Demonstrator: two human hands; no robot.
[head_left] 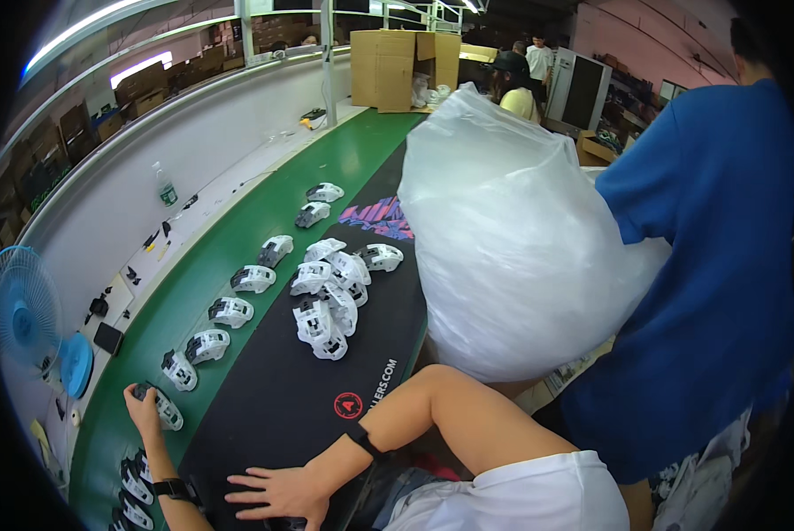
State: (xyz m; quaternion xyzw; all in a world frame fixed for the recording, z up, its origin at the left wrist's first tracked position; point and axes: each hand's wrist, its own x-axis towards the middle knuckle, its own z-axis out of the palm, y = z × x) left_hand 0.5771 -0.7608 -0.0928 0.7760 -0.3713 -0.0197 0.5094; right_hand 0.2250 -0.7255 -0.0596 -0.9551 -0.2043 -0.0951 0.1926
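Observation:
My left hand, at the lower left, has its fingers closed round the dark end of a white-and-black plastic mouse shell over the green belt. My right hand lies with fingers spread on the black mat; a dark thing under its palm is mostly hidden. Up the belt from my left hand runs a row of similar shells. Closer to my left wrist, several more shells stand in a cluster. A heap of white shells rests on the mat, beyond my right hand.
A large, full translucent plastic bag bulges beside the mat, with a person in a blue shirt at its right. Cardboard boxes stand at the belt's far end. Along the left ledge are a blue fan and a bottle.

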